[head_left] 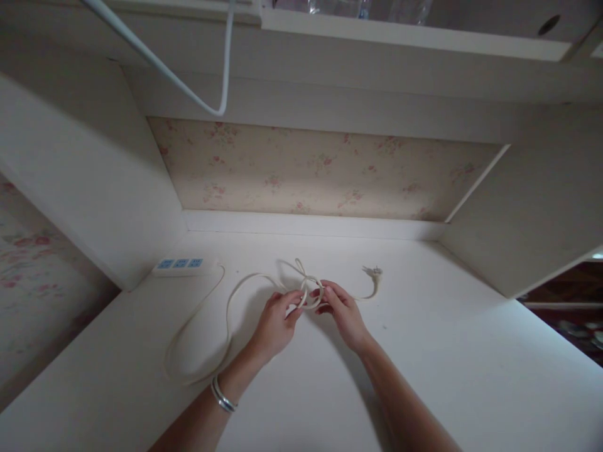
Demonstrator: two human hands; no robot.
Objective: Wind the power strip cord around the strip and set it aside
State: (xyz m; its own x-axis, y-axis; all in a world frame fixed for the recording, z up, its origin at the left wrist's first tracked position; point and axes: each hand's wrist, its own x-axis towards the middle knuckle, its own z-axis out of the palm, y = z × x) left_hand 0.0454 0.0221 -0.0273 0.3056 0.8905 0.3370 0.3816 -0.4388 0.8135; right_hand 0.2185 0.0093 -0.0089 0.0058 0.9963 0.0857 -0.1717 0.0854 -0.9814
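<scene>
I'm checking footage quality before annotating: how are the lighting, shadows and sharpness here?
Head view: dim light, brighter and bluish along the right edge of the white tabletop; soft shadows beside the right forearm and extension cord; side panels splay outward, suggesting wide-angle distortion; the plug and floral wallpaper look slightly soft.

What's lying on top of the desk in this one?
On the desk lie the power strip, lengths of its cord and the plug. The left hand and right hand hold the cord's loops. The desk behind the hands cannot be seen.
</scene>
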